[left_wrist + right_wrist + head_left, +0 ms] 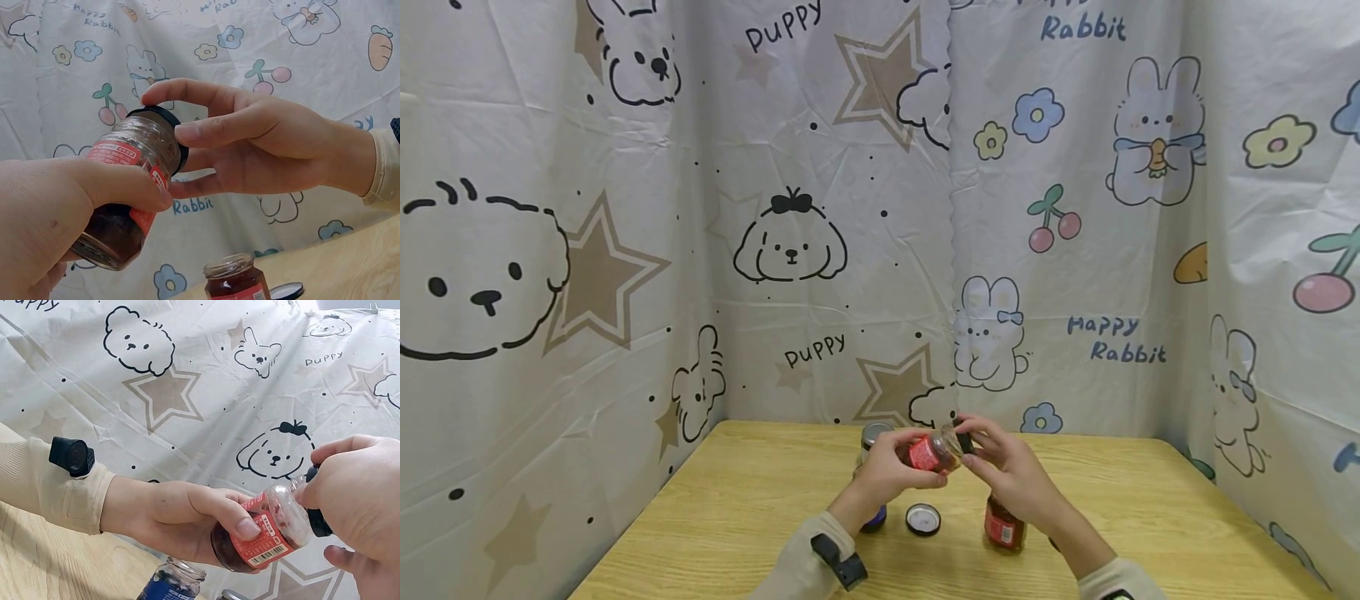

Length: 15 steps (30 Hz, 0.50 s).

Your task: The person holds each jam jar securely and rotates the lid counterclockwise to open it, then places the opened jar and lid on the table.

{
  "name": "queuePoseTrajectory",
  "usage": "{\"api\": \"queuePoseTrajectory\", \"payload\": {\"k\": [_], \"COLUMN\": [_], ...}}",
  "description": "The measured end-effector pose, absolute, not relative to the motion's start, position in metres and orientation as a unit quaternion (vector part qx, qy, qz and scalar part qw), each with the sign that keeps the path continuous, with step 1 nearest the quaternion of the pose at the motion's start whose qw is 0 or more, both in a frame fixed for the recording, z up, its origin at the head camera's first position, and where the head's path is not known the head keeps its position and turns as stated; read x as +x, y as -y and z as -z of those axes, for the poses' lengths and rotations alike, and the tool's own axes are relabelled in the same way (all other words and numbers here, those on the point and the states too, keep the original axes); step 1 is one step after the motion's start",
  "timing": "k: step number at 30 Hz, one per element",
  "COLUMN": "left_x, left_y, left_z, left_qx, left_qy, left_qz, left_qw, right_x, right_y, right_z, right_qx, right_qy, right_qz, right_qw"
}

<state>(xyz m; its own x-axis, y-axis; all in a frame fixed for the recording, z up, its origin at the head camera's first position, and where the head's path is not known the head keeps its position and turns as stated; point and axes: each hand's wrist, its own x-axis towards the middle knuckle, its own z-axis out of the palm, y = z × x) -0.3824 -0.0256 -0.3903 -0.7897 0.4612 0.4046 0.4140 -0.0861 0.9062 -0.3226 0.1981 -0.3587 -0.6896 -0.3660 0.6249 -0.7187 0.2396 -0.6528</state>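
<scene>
My left hand grips a glass jar with a red label and dark contents, holding it tilted above the table. The jar's mouth points toward my right hand. Thumb and fingers of that hand pinch the rim of a black lid, which sits against the jar's mouth. In the right wrist view the back of the right hand covers part of the lid. A second red-labelled jar, uncapped, stands on the table below the right hand.
An upturned lid lies on the wooden table between the standing jars. An uncapped blue-labelled jar stands under the left forearm. Behind the left hand is a grey-topped jar. Printed curtains hang around the table.
</scene>
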Motion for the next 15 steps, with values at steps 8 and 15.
{"api": "queuePoseTrajectory", "payload": {"k": [8, 15], "left_x": [-0.3820, -0.3816], "left_y": [0.0256, 0.0250], "left_z": [0.3894, 0.3897], "left_qx": [0.322, 0.323], "left_qy": [-0.668, -0.668], "left_qz": [-0.670, -0.671], "left_qw": [0.018, 0.020], "right_x": [-0.3213, -0.3203], "right_y": [-0.2005, -0.2008], "right_z": [0.3587, 0.3578], "right_qx": [0.343, 0.323], "right_qy": [0.741, 0.743], "right_qz": [-0.562, -0.573], "right_qw": [0.129, 0.120]}}
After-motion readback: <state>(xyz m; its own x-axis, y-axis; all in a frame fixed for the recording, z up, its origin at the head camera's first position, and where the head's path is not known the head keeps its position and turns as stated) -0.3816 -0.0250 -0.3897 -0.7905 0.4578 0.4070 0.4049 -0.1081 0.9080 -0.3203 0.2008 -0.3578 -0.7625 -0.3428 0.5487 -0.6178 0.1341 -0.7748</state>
